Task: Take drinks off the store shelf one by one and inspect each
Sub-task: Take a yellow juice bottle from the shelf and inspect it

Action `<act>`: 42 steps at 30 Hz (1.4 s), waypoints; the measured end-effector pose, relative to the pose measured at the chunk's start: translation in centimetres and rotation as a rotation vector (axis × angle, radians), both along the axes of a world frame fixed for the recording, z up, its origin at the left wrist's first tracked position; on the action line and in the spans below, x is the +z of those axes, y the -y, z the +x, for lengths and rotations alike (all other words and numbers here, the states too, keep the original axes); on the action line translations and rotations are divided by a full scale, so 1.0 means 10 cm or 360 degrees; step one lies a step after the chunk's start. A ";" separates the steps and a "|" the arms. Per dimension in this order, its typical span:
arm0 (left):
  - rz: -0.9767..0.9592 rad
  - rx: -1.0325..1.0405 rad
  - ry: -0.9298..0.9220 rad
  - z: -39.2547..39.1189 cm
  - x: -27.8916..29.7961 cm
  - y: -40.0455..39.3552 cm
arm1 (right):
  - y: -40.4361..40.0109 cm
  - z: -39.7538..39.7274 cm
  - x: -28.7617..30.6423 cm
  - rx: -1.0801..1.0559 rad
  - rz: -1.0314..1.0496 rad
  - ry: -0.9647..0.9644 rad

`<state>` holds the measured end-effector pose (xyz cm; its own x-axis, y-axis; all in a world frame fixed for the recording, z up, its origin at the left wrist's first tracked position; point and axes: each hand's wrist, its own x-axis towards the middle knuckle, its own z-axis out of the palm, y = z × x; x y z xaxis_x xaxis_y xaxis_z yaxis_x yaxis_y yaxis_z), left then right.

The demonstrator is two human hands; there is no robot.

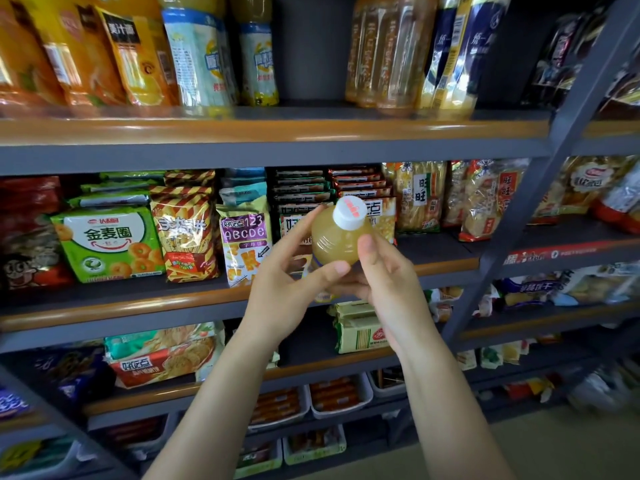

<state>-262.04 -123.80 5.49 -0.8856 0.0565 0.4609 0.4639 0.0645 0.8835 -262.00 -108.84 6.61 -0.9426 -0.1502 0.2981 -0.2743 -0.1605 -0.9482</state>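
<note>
Head view | bottle (334, 242) gripped between left hand (282, 289) and right hand (384, 275) | cap tilted up-right, away | both equally near

At the centre of the frame, the left hand (287, 282) and right hand (384, 275) together hold a bottle of yellow drink (337, 242), its white cap (349, 213) tilted toward the upper right. Across the top, the upper shelf (277, 131) carries rows of bottled drinks (201, 53). Behind the hands, the middle shelf (121, 306) holds snack bags, among them a green bag (110, 244) at left.
</note>
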 end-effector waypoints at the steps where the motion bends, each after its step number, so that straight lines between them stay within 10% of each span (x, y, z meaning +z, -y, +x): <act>1: 0.0017 0.0055 -0.0017 -0.01 0.01 0.03 | 0.00 0.01 0.02 0.0009 0.0083 0.0001; 8: 0.0484 0.0151 0.0316 0.04 0.05 0.04 | 0.00 -0.01 0.01 0.0191 0.0634 -0.0024; 25: 0.0222 -0.0288 0.0392 0.21 0.06 0.07 | 0.13 0.00 0.10 0.0244 -0.0399 0.0521; 42: 0.0154 -0.0168 0.0412 0.11 0.11 0.07 | 0.16 -0.02 0.17 0.0246 -0.0321 0.0454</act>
